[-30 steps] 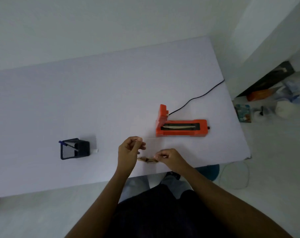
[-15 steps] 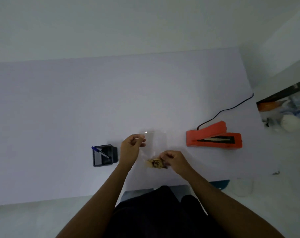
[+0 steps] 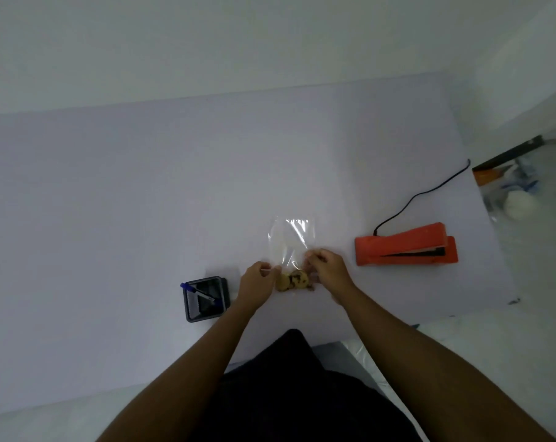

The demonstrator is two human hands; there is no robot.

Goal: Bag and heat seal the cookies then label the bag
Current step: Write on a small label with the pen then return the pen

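1. Black holder [image 3: 206, 298] sits at the left on the white table [image 3: 111, 218], a blue pen [image 3: 198, 290] lying aslant in it.
2. Just right of it, the left hand [image 3: 257, 283] pinches the bag's near left edge, fingers curled tight.
3. Clear bag [image 3: 291, 242] lies flat near the table's front edge, long axis running away from the person; its far end is empty.
4. Cookies [image 3: 294, 280] sit at the near end, between both hands.
5. Right hand [image 3: 326, 269] pinches the bag's near right edge, fingers closed.
6. Orange sealer [image 3: 405, 247] lies well right, long axis left-right, jaw raised, cord [image 3: 423, 194] trailing away.
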